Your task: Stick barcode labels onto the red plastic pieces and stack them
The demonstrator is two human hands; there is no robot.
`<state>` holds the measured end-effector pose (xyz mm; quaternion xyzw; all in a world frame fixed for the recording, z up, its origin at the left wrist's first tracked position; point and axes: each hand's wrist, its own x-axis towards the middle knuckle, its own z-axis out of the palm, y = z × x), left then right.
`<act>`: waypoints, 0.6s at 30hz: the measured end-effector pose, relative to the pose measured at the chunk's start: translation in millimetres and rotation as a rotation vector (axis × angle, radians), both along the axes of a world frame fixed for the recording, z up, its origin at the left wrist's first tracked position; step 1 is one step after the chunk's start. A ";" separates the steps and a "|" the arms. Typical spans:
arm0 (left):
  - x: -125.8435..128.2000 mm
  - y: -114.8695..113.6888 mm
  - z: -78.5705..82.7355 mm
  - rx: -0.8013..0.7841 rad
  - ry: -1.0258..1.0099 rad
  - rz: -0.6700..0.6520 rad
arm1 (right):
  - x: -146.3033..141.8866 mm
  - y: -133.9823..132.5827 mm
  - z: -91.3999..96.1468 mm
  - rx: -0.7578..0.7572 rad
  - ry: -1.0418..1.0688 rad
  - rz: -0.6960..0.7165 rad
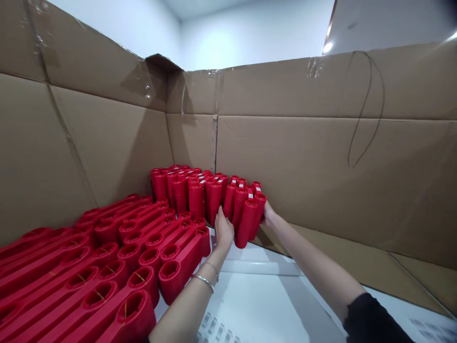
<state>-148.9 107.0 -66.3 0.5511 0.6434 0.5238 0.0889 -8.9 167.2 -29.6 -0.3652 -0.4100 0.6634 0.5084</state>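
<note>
Overhead: open air ran above the red parts, up to the top edge of the cardboard walls (303, 162).

Ahead: upright stacks of red ribbed cylinders (196, 197) stood tight against the walls, leaving no gap behind them.

Left: flat red moulded bars (117, 271) lay packed beside the left hand (224, 231) and its forearm, barring a sideways pass.

Right: the right hand (268, 214) passed just beside the wall, with a narrow gap.

Below: a white sheet (257, 305) gave open room under both forearms, between the bars and the wall.
</note>
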 end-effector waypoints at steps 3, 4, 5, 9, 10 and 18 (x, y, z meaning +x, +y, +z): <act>-4.3 -7.1 3.4 0.050 0.067 0.042 | -3.9 -0.8 1.1 -0.063 0.005 -0.024; -6.5 -8.3 4.4 0.062 0.084 0.055 | -5.0 -1.2 1.5 -0.072 0.008 -0.031; -9.0 -8.6 5.2 0.068 0.095 0.064 | -6.0 -1.7 1.8 -0.078 0.010 -0.036; -18.4 -1.5 4.8 0.049 0.096 0.052 | -12.0 -4.2 3.7 -0.087 0.021 -0.046; -19.8 1.1 4.2 0.043 0.089 0.044 | -14.3 -4.9 4.4 -0.088 0.024 -0.048; -8.6 -0.6 12.6 0.238 -0.012 0.047 | -34.6 -2.8 9.5 -0.060 0.064 -0.045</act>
